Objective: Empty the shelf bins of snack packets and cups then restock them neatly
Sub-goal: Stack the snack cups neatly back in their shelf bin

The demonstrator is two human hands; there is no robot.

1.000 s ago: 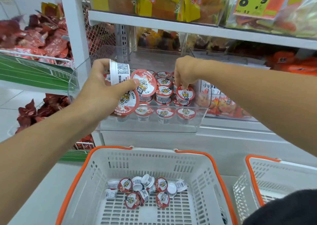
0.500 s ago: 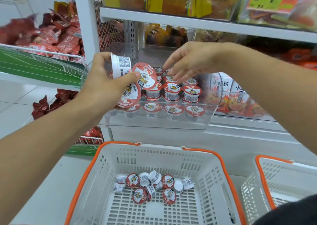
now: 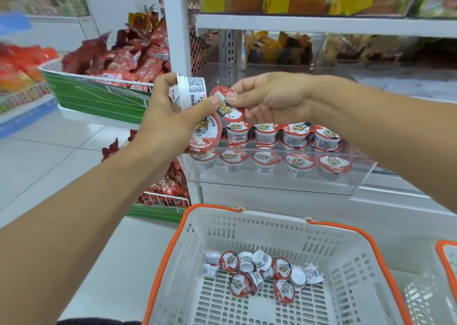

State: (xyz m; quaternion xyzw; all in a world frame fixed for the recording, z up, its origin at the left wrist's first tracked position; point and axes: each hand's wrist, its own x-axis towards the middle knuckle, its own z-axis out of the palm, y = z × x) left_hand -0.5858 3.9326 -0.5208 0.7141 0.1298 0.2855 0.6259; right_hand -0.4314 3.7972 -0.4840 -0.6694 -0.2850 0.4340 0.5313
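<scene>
Hands: my left hand [image 3: 168, 124] grips a few cups, one white side up, one lid facing me; my right hand [image 3: 269, 99] pinches another cup [image 3: 228, 105] by its lid.
Bin [image 3: 279, 183]: clear, on the shelf, two tidy rows, roughly ten cups; back hidden.
Basket [image 3: 309, 240]: below, about a dozen loose cups [image 3: 262, 272].
Progress: probably restocking, about half done.
Look: small white tubs, red-rimmed foil lids, tiger print.

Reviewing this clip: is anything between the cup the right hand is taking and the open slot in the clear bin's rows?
Nothing visible blocks it. The right hand pinches a red-lidded cup that the left hand also touches, just above the clear bin. The bin is open on top; only the rows of cups already inside lie below.
</scene>
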